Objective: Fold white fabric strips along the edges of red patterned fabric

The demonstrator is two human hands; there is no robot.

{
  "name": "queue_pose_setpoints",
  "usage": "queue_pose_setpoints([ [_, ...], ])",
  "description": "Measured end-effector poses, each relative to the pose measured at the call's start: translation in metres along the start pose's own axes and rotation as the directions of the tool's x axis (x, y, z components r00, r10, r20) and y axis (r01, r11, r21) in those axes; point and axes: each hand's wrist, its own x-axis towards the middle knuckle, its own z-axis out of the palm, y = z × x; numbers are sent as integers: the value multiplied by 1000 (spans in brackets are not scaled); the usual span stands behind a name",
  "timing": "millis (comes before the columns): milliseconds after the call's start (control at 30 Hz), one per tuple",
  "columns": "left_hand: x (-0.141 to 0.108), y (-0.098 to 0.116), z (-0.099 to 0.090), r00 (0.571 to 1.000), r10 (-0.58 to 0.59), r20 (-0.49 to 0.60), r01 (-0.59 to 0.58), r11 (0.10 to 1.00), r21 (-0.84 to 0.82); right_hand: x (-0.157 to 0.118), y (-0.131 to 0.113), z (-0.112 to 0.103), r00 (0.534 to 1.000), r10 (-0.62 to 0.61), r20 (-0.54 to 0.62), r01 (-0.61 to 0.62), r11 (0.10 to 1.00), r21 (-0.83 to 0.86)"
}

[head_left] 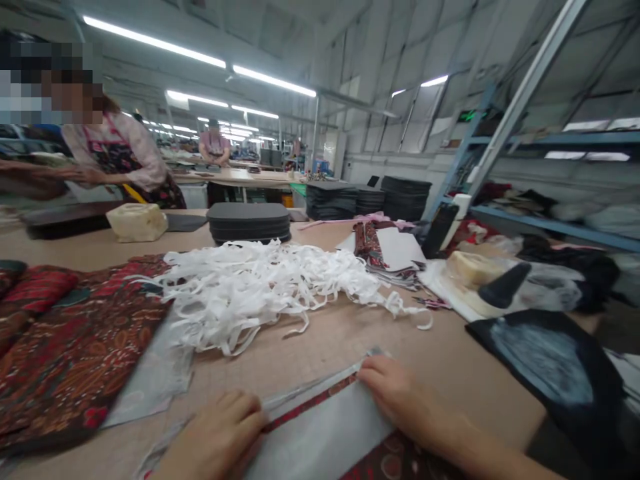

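A piece of patterned red-brown fabric with a pale grey backing (320, 433) lies on the table in front of me. Along its far edge runs a narrow strip of the print between grey bands, like a folded edge. My left hand (220, 430) has its fingers curled onto the left end of this edge, the fingertips partly hidden. At the right end, my right hand (393, 390) pinches the same edge between thumb and fingers. Just beyond the fabric spreads a loose heap of white fabric strips (270, 280).
Patterned fabric (90, 333) covers the table's left side. Behind the heap stand a stack of dark panels (249, 223) and a yellowish block (137, 222). To the right are backed fabric pieces (400, 248) and a black piece (545, 367). A co-worker (125, 147) stands at left.
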Motion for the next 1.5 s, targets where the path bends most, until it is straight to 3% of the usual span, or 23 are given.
queue_pose_setpoints([
  [100,65,36,9,985,60,162,-46,995,-86,-11,33,2,979,175,-105,-168,983,73],
  [200,121,65,28,972,137,190,-123,989,-83,-16,55,7,954,252,-160,-225,960,168],
  [300,157,83,48,970,180,166,-173,983,-56,-18,63,14,937,273,-216,-221,946,237],
  [400,175,91,61,970,185,155,-184,983,-22,-16,63,17,925,296,-238,-231,935,269],
  [633,180,95,74,977,163,136,-169,985,33,-9,67,17,908,361,-214,-288,907,306],
  [1033,180,98,69,980,154,127,-159,987,33,9,74,6,881,470,-46,-434,844,317],
  [1500,181,98,67,978,155,140,-161,986,37,22,79,1,870,481,107,-492,847,202],
])
